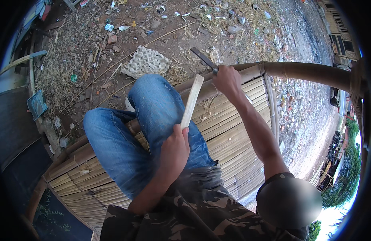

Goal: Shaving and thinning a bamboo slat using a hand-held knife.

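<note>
My left hand (175,148) is closed around the lower end of a pale, flat strip of wood (192,100), which slants up and to the right above my thigh. Raised beyond the strip, my right hand (227,81) grips a knife (204,59) with a dark, long, narrow blade. The blade points up and to the left, apart from the wood. Fingers cover most of the knife's handle. Blue jeans (157,102) cover my bent legs, which lie beneath the strip.
I sit on a bamboo slat bench (237,140), edged by a thick bamboo pole (305,71). A grey egg tray (146,62) lies on littered dirt ground (169,36) beyond my knees. Blue netting (37,105) hangs at the left, beside a dark wall.
</note>
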Demonstrator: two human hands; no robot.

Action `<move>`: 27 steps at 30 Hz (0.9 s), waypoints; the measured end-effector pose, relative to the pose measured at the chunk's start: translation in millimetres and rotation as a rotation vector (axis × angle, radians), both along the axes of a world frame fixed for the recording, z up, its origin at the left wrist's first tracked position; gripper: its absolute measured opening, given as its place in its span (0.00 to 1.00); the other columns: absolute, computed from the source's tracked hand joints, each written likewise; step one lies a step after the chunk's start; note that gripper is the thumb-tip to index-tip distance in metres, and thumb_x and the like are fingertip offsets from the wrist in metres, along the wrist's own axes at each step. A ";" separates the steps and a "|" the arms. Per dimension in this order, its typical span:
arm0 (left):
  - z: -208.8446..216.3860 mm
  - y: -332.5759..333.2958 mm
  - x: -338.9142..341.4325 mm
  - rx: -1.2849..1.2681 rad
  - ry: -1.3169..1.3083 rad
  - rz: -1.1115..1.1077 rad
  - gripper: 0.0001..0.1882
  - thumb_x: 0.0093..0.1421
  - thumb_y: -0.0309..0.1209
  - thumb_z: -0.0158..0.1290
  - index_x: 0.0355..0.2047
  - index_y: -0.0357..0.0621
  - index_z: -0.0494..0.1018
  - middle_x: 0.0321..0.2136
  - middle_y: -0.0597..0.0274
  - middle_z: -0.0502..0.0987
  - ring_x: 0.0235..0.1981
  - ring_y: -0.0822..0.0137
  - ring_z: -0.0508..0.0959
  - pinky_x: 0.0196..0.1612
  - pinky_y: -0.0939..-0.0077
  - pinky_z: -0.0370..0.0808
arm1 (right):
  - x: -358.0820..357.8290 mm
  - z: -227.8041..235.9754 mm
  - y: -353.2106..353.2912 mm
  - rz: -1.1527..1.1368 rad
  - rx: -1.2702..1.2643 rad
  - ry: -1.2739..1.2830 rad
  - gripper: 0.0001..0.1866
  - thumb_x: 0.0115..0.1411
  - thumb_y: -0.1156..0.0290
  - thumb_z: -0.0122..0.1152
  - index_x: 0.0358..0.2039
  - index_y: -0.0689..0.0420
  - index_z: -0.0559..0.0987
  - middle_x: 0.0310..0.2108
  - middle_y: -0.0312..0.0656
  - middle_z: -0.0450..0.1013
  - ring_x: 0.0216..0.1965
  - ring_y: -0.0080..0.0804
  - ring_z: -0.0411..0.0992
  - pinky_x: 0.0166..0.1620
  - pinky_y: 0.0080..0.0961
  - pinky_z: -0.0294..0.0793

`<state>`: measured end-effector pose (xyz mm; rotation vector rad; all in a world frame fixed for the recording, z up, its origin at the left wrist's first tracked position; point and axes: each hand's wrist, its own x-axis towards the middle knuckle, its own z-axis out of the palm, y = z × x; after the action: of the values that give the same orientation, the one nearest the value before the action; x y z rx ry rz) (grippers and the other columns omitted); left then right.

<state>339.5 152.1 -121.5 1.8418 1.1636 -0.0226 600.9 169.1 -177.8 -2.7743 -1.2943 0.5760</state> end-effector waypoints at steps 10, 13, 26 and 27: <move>3.1 -2.7 -1.5 0.056 0.070 -0.085 0.14 0.70 0.38 0.40 0.34 0.39 0.64 0.20 0.43 0.76 0.24 0.43 0.79 0.25 0.52 0.76 | -82.6 62.3 -45.3 0.349 -0.005 0.323 0.08 0.45 0.70 0.60 0.27 0.57 0.75 0.21 0.50 0.75 0.28 0.52 0.76 0.34 0.45 0.75; 0.7 -3.4 -4.3 0.091 0.059 -0.083 0.13 0.69 0.36 0.41 0.34 0.38 0.64 0.19 0.42 0.75 0.23 0.41 0.78 0.24 0.51 0.74 | -85.4 50.2 -44.6 0.386 -0.010 0.290 0.09 0.44 0.69 0.61 0.27 0.58 0.75 0.21 0.49 0.75 0.28 0.52 0.76 0.33 0.43 0.75; 4.4 -12.9 -3.9 0.110 0.029 -0.097 0.13 0.70 0.36 0.40 0.33 0.38 0.63 0.20 0.42 0.76 0.24 0.42 0.79 0.25 0.53 0.76 | 52.0 -15.6 3.7 -0.228 -0.041 -0.032 0.10 0.54 0.66 0.56 0.28 0.58 0.81 0.28 0.59 0.76 0.32 0.54 0.77 0.38 0.46 0.76; 1.7 -2.1 -7.3 0.130 0.021 -0.110 0.13 0.70 0.36 0.40 0.33 0.38 0.63 0.20 0.42 0.76 0.24 0.42 0.79 0.25 0.53 0.76 | 74.4 -18.9 5.5 -0.219 -0.008 -0.142 0.12 0.56 0.65 0.55 0.29 0.59 0.81 0.29 0.59 0.76 0.33 0.54 0.77 0.38 0.46 0.75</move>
<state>332.2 150.0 -119.8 2.0232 1.0991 -0.0299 675.3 174.6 -196.6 -2.9567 -0.9891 0.3778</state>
